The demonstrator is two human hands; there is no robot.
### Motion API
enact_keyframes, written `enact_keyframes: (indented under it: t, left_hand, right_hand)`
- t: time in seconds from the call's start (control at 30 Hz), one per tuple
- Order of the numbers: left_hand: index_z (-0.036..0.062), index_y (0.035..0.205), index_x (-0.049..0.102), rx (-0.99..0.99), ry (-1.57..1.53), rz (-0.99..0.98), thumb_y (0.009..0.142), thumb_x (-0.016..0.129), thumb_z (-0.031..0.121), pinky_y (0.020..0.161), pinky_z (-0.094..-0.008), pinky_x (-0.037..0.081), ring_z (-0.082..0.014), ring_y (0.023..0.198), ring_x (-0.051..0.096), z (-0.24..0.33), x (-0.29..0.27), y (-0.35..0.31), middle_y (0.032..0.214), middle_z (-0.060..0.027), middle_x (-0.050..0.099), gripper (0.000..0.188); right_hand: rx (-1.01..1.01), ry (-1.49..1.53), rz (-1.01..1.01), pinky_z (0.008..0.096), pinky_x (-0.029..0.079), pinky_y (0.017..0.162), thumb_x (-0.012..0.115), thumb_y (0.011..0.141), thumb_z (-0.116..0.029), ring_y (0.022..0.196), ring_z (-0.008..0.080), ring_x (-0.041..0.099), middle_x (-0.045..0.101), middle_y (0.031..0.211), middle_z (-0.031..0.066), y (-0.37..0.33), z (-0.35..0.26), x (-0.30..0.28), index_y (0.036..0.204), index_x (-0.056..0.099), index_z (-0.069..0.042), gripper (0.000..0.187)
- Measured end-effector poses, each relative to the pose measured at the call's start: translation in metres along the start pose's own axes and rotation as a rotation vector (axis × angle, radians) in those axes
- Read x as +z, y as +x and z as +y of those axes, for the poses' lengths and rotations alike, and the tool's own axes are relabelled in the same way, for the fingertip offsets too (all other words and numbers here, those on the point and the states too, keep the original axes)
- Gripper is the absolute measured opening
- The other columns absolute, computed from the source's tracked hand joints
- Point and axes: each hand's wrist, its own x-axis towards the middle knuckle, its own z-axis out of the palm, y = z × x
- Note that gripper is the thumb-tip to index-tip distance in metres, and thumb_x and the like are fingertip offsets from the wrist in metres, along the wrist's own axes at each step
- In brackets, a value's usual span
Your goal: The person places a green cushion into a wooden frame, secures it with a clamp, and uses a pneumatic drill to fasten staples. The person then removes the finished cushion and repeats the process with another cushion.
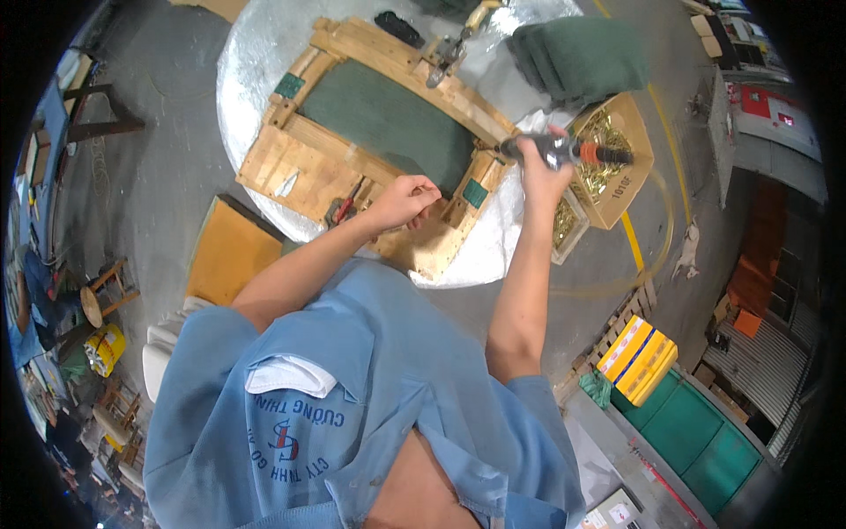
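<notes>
My right hand [545,172] is wrapped round a dark handheld power driver [557,152] with an orange ring, held over the right end of a wooden jig [300,176]. Inside the jig lies a dark green panel [383,115]. My left hand [407,203] hovers above the jig's near side, fingers curled together; whatever they may pinch is too small to make out. A red-handled clamp [344,210] sits on the jig left of that hand. At the far side is a metal toggle clamp [448,60].
The jig rests on a round table wrapped in clear film [242,70]. To the right stands a carton [636,132] of brass-coloured fasteners beside a smaller box [568,231]. A stack of green pads [582,57] lies at the far right. An orange-topped board [231,251] stands near-left.
</notes>
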Motion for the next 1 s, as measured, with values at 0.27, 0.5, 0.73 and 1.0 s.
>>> enact_keyframes:
  t: [0.27, 0.5, 0.73, 1.0]
  left_hand:
    - [-0.0006, 0.154, 0.045, 0.060, -0.767, 0.042, 0.112, 0.032, 0.060, 0.111, -0.0419, 0.052, -0.0315, 0.132, 0.062, 0.010, -0.054, -0.034, 0.143, -0.0231, 0.061, 0.075]
    - [-0.0027, 0.157, 0.041, 0.059, -0.819, -0.109, 0.111, 0.029, 0.065, 0.114, -0.0441, 0.050, -0.0329, 0.134, 0.060, 0.025, -0.026, -0.039, 0.148, -0.0246, 0.057, 0.082]
    - [-0.0037, 0.153, 0.046, 0.009, -0.760, -0.224, 0.108, 0.024, 0.070, 0.108, -0.0423, 0.055, -0.0317, 0.129, 0.063, 0.031, -0.003, -0.038, 0.145, -0.0237, 0.059, 0.089]
    - [-0.0041, 0.153, 0.047, -0.009, -0.775, -0.176, 0.108, 0.024, 0.071, 0.106, -0.0409, 0.056, -0.0324, 0.130, 0.063, 0.023, -0.008, -0.041, 0.148, -0.0239, 0.057, 0.090]
  right_hand:
    - [0.195, 0.440, 0.259, 0.0459, 0.055, 0.107, 0.075, 0.082, 0.006, 0.119, 0.0319, 0.067, 0.064, 0.129, 0.0247, -0.145, -0.074, -0.045, 0.138, 0.050, -0.005, 0.062]
    - [0.157, 0.539, 0.201, 0.0460, 0.050, 0.110, 0.076, 0.080, 0.005, 0.125, 0.0309, 0.063, 0.065, 0.130, 0.0265, -0.212, -0.090, -0.054, 0.139, 0.048, -0.006, 0.066]
    - [0.035, 0.428, 0.203, 0.0430, 0.049, 0.110, 0.078, 0.082, 0.002, 0.120, 0.0289, 0.066, 0.067, 0.128, 0.0261, -0.231, -0.085, -0.048, 0.135, 0.047, -0.004, 0.062]
    - [0.004, 0.404, 0.155, 0.0461, 0.048, 0.112, 0.078, 0.084, 0.000, 0.123, 0.0303, 0.065, 0.067, 0.128, 0.0248, -0.236, -0.077, -0.046, 0.136, 0.050, -0.006, 0.059]
